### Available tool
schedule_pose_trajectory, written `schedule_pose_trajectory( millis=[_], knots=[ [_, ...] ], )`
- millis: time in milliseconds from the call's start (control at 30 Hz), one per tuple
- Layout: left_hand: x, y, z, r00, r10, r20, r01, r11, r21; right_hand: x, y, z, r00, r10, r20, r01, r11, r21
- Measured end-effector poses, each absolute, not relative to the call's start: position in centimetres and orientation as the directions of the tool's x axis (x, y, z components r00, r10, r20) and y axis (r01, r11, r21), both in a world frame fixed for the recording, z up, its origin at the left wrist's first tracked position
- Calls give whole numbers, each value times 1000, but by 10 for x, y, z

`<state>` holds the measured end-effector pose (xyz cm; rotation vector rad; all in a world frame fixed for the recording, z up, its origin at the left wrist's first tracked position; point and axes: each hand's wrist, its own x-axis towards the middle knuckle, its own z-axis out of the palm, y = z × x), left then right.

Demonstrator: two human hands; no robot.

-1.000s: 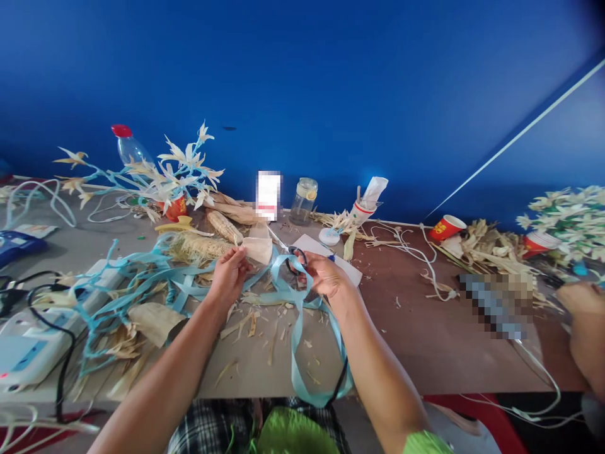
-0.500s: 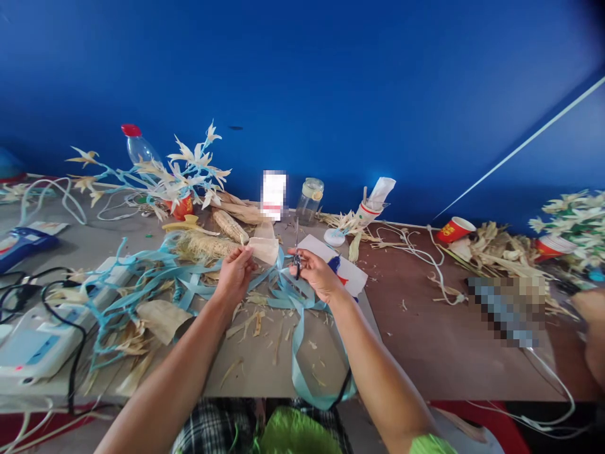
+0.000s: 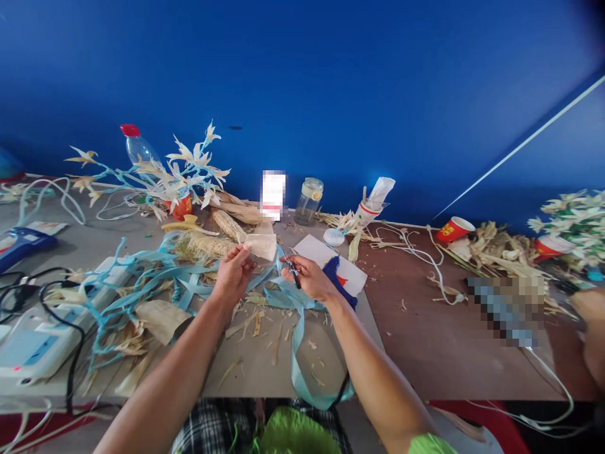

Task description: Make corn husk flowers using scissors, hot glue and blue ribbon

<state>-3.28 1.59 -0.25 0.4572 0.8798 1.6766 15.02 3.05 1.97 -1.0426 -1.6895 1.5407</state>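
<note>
My left hand [image 3: 234, 272] pinches the edge of a pale piece of corn husk [image 3: 262, 246] held just above the table. My right hand [image 3: 308, 276] is closed round a pair of scissors [image 3: 292, 267], whose blades point toward the husk. A light blue ribbon [image 3: 295, 328] lies under both hands and loops over the table's front edge. Husk scraps are scattered on the table below my hands.
Behind my hands lie corn cobs [image 3: 229, 226], a branch of husk flowers [image 3: 182, 170], a plastic bottle [image 3: 137, 146], a glass jar [image 3: 309, 200], and red paper cups [image 3: 452, 229]. A white card [image 3: 331, 258] lies right of my hand. Another person's hand [image 3: 590, 328] shows at the right edge. Cables and devices crowd the left.
My right hand has swung the scissors from pointing upright down toward the husk and moved slightly left. The left hand keeps its hold on the husk.
</note>
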Motion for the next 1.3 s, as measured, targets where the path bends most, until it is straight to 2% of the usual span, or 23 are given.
schedule_pose_trajectory(
  millis=[267, 967, 1300],
  knots=[
    [-34, 17, 1, -325, 936, -138, -663, -122, 739, 154, 28, 26, -578, 800, -159, 209, -43, -977],
    [-31, 15, 4, -338, 931, -135, -654, -129, 745, 151, 25, 22, -671, 723, -164, 234, -4, -972],
    [-36, 18, -3, -326, 936, -134, -698, -143, 702, 151, 25, 18, -697, 704, -139, 255, 62, -965]
  ],
)
